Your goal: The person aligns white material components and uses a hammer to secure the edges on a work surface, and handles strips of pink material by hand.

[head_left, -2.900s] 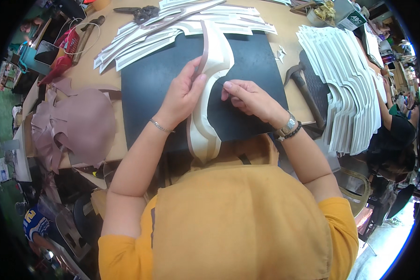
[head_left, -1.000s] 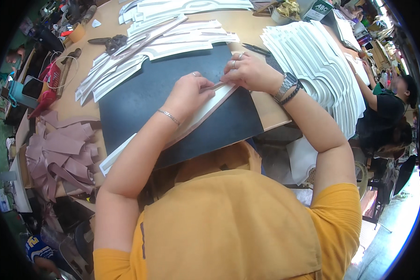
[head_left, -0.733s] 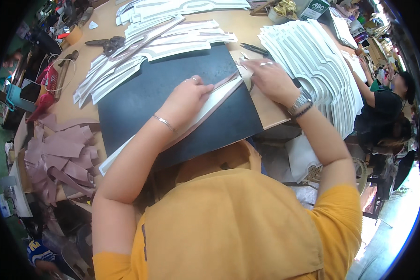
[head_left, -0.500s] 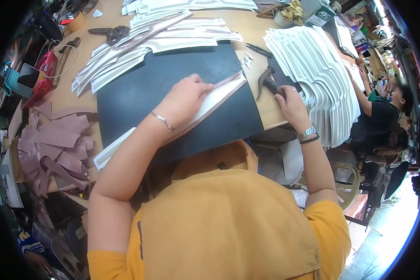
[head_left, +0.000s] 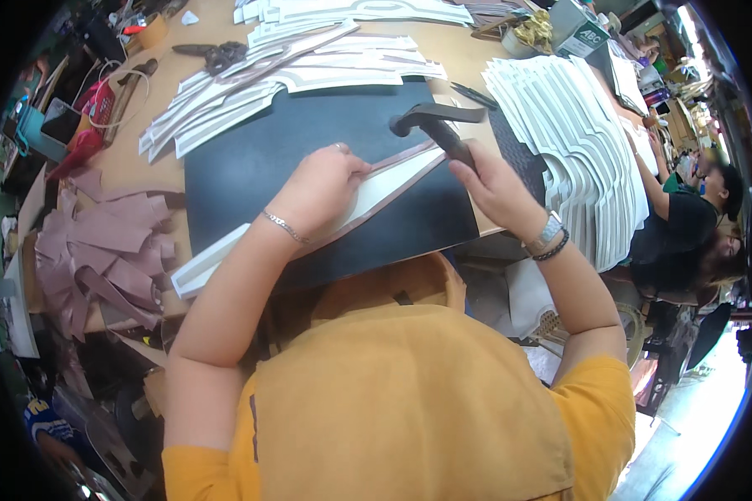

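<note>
Presently, the left hand's [head_left: 316, 194] grip pinches the long white strip with mauve edges [head_left: 393, 179], which lies aslant on the flat black board [head_left: 309, 121]. The right hand's [head_left: 501, 194] grip is wrapped around the dark metal-headed hammer [head_left: 436, 118]. Beyond, the grey boxy container [head_left: 566, 18] bears the dark green label [head_left: 582, 43] with large white lettering.

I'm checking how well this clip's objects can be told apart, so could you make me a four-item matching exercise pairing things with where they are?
Things
1. hammer
2. white strip
3. dark scissors
4. mauve pieces

Places
A. heaped at the left side of the table
B. lying across the black board, the left hand on it
C. gripped in the right hand
D. lying past the board's far left part

Pairs: 1-C, 2-B, 3-D, 4-A
</note>
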{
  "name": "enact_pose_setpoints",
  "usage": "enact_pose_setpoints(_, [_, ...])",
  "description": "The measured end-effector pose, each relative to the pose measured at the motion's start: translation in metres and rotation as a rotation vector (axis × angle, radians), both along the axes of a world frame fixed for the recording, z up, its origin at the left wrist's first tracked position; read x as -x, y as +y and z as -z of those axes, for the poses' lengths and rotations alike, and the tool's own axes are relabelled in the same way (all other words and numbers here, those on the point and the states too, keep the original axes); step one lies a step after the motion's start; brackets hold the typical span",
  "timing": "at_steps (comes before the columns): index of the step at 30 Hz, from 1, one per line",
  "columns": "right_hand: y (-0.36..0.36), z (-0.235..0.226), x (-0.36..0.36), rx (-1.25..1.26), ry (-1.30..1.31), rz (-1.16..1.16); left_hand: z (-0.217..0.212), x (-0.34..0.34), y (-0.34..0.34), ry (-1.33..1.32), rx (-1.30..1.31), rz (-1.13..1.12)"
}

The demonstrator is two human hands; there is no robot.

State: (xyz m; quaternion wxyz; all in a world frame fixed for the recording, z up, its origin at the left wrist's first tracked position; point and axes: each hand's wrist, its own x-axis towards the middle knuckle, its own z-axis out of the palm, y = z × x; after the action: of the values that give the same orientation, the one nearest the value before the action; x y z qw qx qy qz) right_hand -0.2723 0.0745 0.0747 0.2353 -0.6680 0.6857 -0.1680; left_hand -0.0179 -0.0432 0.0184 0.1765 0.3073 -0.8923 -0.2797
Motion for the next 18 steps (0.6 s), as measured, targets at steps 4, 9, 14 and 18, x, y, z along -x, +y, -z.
enact_pose_setpoints(4, [-0.004, -0.004, -0.009, -0.075, 0.01, -0.052, -0.006, -0.002, -0.001, -0.082, -0.009, -0.011])
enact_pose_setpoints(9, [-0.008, 0.004, -0.014, -0.031, 0.028, -0.086, -0.007, 0.002, 0.031, -0.316, 0.282, 0.017])
enact_pose_setpoints(14, [-0.007, -0.001, -0.025, 0.089, -0.134, -0.137, -0.004, -0.029, 0.053, -0.036, 0.276, -0.031])
enact_pose_setpoints(18, [-0.014, -0.008, -0.026, -0.016, 0.069, -0.196, -0.015, -0.054, 0.073, -0.102, 0.287, -0.199])
